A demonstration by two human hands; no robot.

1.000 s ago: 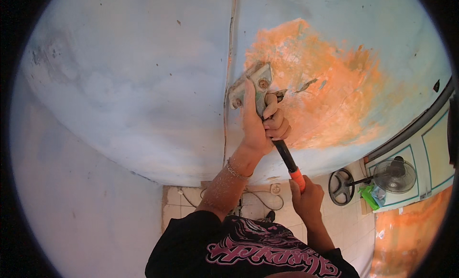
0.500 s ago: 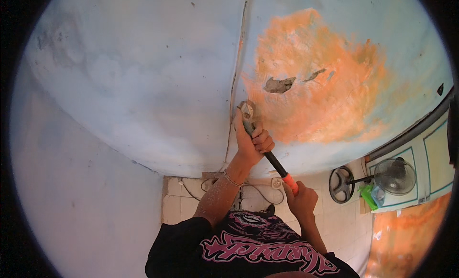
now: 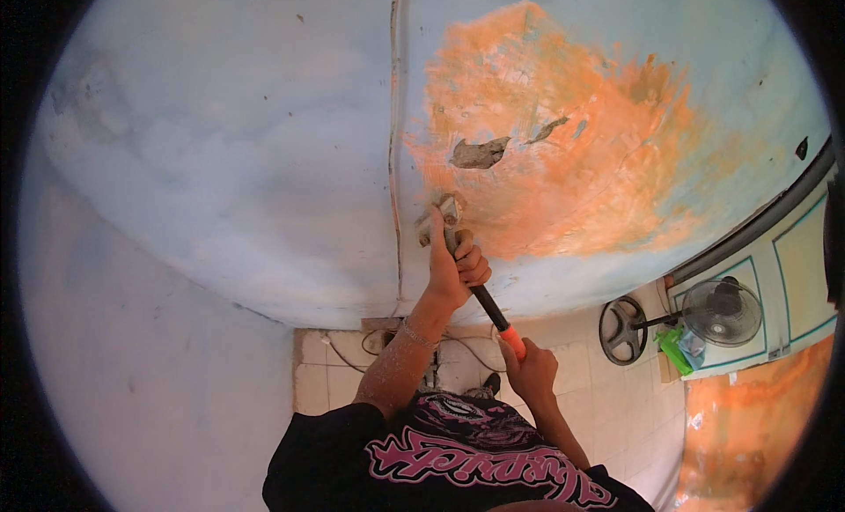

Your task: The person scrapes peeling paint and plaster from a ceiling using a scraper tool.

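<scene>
A strip (image 3: 395, 142) ran up the wall (image 3: 238, 151). Right of it, the left hand (image 3: 451, 270) gripped the scraper (image 3: 489, 306) below its head (image 3: 451, 206), which seemed to touch the wall, though blurred. The right hand (image 3: 532, 369) clasped the handle's orange end (image 3: 511, 341), below an orange patch (image 3: 585, 182). Farther right stood a fan (image 3: 723, 312).

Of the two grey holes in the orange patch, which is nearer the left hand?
The wider left hole, above the left hand gripping the tool. The narrow slanting hole sits farther up and to the right.
</scene>
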